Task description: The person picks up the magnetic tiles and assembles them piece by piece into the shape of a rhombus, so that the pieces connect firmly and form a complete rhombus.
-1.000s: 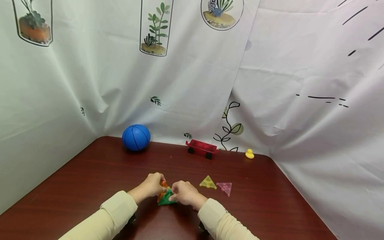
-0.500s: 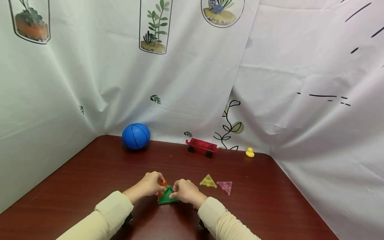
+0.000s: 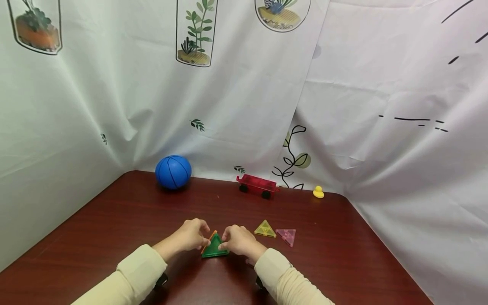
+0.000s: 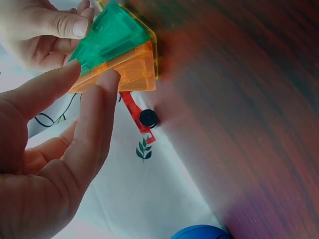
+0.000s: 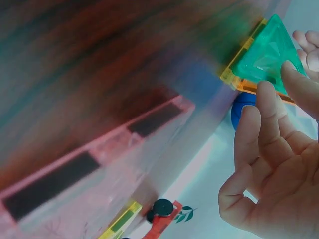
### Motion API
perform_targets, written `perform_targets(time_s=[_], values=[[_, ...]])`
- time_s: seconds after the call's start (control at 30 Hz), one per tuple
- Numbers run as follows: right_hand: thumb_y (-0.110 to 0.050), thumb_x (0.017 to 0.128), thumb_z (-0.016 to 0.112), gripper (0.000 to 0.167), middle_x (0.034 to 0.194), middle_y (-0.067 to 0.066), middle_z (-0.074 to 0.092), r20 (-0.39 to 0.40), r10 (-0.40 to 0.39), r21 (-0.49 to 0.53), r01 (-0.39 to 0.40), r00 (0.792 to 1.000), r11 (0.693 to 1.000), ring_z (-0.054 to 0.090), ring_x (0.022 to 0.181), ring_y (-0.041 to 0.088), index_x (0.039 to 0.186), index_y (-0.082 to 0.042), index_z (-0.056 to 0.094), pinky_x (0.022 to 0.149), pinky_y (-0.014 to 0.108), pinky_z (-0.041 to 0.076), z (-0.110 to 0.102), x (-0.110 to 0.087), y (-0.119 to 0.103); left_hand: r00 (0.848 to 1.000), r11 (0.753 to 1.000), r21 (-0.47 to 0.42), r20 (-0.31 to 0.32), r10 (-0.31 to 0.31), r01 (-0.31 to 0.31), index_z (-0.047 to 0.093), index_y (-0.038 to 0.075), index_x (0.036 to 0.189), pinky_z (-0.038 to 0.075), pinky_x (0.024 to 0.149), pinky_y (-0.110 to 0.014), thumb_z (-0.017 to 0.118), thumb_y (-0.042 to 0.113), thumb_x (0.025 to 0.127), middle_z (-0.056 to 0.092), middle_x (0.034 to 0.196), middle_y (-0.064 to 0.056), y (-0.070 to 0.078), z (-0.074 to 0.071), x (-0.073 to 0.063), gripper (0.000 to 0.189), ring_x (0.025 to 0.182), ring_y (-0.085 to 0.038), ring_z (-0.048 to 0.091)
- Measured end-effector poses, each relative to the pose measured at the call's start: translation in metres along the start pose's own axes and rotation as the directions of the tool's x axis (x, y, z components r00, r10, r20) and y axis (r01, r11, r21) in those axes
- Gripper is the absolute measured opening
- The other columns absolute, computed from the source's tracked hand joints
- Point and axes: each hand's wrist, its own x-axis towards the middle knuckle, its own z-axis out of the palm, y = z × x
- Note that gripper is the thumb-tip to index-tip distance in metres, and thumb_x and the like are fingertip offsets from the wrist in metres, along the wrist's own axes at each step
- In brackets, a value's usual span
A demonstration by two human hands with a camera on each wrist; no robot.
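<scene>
A green triangular magnetic tile leans against an orange triangular magnetic tile, and a yellow tile joins them in a small pyramid on the table. My left hand is at its left side, thumb and fingertips right by the orange and green edges with a gap between them. On the other side, my right hand has its thumb and fingers loosely spread, their tips overlapping the green tile's edge in the right wrist view. A pink triangular tile lies near my right wrist, mostly hidden in the head view.
Beyond my right hand, a flat yellow triangle tile and a pink triangle tile lie on the brown table. A blue ball, a red wheeled wagon and a yellow rubber duck stand along the back edge by the curtain.
Both hands have loosened from the tiles and drawn slightly apart. The green tile now stands more exposed between them, and less of the orange tile shows. The head view has tilted slightly.
</scene>
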Motion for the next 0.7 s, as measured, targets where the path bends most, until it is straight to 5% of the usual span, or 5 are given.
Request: perform_targets(time_s=[0.47,0.7], values=[[-0.022,0.071,0.072,0.017,0.067,-0.004,0.052,-0.079,0.037,0.005,-0.037,0.996,0.999,0.046,0.058,0.013,0.073,-0.013,0.057,0.051,0.029,0.038,-0.012,-0.004,0.032,0.999,0.998,-0.038,-0.002,0.052,-0.052,0.058,0.0,0.089,0.045,0.047,-0.026,0.071,0.003,0.069,0.056,0.063,-0.001,0.009,-0.002,-0.003,0.024,0.051,-0.014,0.055],[-0.024,0.069,0.072,0.018,0.068,-0.003,0.053,-0.157,0.084,-0.089,-0.099,0.984,0.991,0.048,0.064,0.016,0.073,-0.013,0.058,0.053,0.031,0.038,-0.023,-0.003,0.051,0.998,0.995,-0.068,0.012,0.068,-0.067,0.058,-0.002,0.092,0.045,0.048,-0.026,0.07,0.003,0.07,0.056,0.063,-0.001,0.022,-0.002,-0.001,0.025,0.051,-0.015,0.056]])
